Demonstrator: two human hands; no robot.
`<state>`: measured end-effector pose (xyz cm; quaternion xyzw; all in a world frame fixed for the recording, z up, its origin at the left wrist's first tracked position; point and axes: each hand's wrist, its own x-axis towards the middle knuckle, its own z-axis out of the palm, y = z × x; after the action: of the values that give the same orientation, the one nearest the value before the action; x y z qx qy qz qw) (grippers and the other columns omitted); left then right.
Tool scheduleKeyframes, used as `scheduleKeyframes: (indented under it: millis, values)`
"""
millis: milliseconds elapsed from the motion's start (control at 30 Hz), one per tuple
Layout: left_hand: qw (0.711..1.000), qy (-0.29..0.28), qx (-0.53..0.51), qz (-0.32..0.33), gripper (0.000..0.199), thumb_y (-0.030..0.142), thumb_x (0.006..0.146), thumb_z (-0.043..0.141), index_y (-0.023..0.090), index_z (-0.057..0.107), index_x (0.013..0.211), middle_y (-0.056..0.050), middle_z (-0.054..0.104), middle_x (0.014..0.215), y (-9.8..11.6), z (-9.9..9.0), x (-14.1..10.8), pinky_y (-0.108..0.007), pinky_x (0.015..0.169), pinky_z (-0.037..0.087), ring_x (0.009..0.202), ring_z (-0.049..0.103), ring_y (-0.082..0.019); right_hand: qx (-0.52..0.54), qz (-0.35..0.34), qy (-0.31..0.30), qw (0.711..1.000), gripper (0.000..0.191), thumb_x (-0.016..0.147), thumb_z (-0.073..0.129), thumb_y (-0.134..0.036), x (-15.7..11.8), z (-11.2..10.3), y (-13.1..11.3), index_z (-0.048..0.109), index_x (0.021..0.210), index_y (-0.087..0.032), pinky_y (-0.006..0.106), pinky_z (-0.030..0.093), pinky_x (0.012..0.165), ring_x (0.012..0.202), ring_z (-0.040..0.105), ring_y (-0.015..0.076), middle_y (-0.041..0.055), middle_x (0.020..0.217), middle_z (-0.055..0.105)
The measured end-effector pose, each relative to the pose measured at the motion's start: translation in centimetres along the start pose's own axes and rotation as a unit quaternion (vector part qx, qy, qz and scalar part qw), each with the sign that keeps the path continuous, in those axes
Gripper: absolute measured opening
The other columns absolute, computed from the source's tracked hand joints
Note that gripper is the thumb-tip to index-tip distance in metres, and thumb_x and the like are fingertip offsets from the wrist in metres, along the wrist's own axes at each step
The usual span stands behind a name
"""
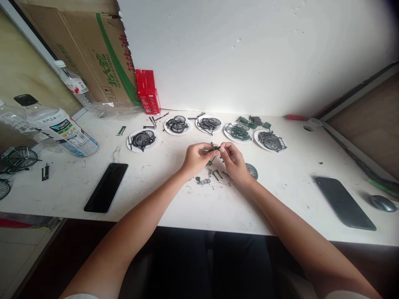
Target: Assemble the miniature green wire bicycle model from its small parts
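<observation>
Between my two hands, above the middle of the table, is a small green model bicycle frame. My left hand pinches it from the left. The fingers of my right hand close on its right end, partly covering it. On the table below lie small loose parts: green forked pieces, a tiny metal rack-like piece and thin bits of wire. A small spoked wheel lies just beyond my right wrist, partly hidden by it.
White plates with model bicycle parts stand in an arc behind my hands. A phone lies at left, bottles and an assembled bicycle farther left. At right are a dark flat slab and a mouse. A white panel rises behind.
</observation>
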<state>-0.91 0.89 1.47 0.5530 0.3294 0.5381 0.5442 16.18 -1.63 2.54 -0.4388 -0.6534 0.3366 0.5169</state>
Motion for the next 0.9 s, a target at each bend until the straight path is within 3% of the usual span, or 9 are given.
scheduleKeyframes:
  millis: [400, 733, 900]
  values:
    - [1.000, 0.003, 0.022, -0.006, 0.045, 0.049, 0.079, 0.093, 0.015, 0.084, 0.106, -0.013, 0.082, 0.110, 0.05, -0.07, -0.05, -0.031, 0.074, 0.060, 0.085, 0.074, -0.020, -0.024, 0.000, -0.003, 1.000, 0.043, 0.103, 0.058, -0.069, -0.13, -0.05, 0.31, 0.057, 0.104, -0.026, 0.035, 0.042, 0.071, 0.074, 0.047, 0.0186, -0.0006, 0.082, 0.052]
    - [0.999, 0.004, 0.033, 0.002, 0.041, 0.047, 0.081, 0.091, 0.015, 0.084, 0.107, -0.013, 0.083, 0.111, -0.10, -0.24, -0.01, -0.030, 0.073, 0.061, 0.085, 0.076, -0.020, -0.027, -0.020, 0.002, 0.999, 0.037, 0.104, 0.061, -0.063, -0.17, 0.17, 0.09, 0.057, 0.104, -0.026, 0.034, 0.039, 0.067, 0.068, 0.041, 0.0171, -0.0025, 0.077, 0.046]
    - [0.999, 0.009, 0.038, 0.005, 0.041, 0.046, 0.081, 0.091, 0.015, 0.084, 0.107, -0.013, 0.083, 0.109, -0.04, -0.30, -0.06, -0.031, 0.073, 0.062, 0.086, 0.076, -0.021, -0.023, -0.013, 0.015, 1.000, 0.036, 0.103, 0.064, -0.061, -0.23, 0.26, 0.20, 0.061, 0.105, -0.026, 0.034, 0.042, 0.069, 0.071, 0.045, 0.0170, -0.0002, 0.083, 0.053]
